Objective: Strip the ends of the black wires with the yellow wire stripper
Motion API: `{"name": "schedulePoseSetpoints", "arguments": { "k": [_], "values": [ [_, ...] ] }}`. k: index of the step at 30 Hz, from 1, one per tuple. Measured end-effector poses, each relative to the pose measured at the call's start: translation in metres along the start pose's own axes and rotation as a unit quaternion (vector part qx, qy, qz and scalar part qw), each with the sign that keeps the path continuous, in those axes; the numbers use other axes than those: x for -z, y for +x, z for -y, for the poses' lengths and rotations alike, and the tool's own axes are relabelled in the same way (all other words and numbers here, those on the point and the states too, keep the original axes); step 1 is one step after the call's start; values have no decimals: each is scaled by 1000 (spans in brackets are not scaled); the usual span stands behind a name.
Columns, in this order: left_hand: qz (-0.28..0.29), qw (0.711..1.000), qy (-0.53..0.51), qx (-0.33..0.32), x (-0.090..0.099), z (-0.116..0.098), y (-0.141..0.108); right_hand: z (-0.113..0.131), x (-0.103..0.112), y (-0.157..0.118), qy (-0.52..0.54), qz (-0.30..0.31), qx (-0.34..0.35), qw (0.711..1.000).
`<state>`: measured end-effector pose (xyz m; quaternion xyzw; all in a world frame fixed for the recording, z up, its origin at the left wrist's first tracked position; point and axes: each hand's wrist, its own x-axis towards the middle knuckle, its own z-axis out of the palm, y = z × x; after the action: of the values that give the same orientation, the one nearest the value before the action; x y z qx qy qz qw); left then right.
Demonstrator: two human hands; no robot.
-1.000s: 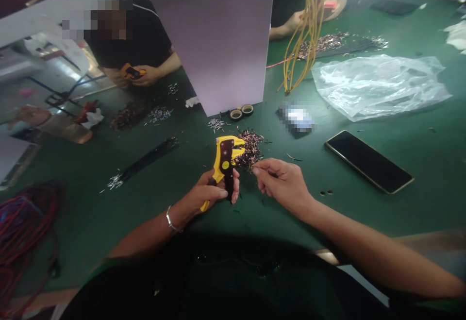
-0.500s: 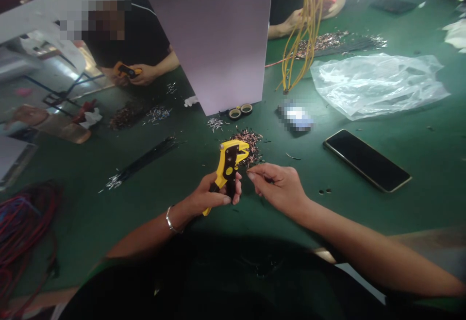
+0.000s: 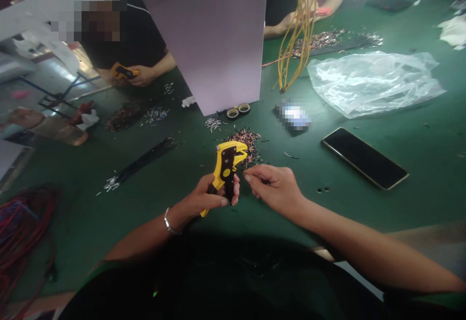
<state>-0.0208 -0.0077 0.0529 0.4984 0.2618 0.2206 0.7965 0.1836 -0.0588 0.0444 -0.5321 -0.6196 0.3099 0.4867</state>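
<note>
We see the gap between our two hands narrowing: compared with a second ago, our right hand has come a little closer to the yellow-and-black hand tool, and the tool's head now leans further toward the right. That puts the thin strand at our right fingertips just below the tool's mouth, near it but apparently not in it. Our thumb and index finger are pressed together on that strand, while the other fingers curl in behind; the strand is too small for us to tell its exact form. Our left hand is wrapped around the tool's handles, thumb on the near side, and holds it upright with a slight tilt. The tool's jaws stand parted, their opening in front of the heap of copper and black clippings on the green table. Beyond the heap we have two rolls of tape side by side, with small silvery pieces beside them, at the foot of the pale panel. A bundle of black wires lies off to our left, and a phone to our right. These all lie as they did a second ago; the slight shift in our view comes from the head.
</note>
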Motion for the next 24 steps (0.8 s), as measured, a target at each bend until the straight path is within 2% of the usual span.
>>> {"name": "schedulePoseSetpoints", "arguments": {
  "k": [6, 17, 24],
  "values": [
    [11, 1000, 8, -4, 2, 0, 0, 0, -1, 0, 3, 8, -6, 1000],
    [-4, 999, 38, -10, 5, 5, 1, -3, -3, -1, 7, 14, -7, 1000],
    [-53, 993, 99, -17, 12, 17, 1, -2, -2, 0, 10, 35, -31, 999]
  ]
}}
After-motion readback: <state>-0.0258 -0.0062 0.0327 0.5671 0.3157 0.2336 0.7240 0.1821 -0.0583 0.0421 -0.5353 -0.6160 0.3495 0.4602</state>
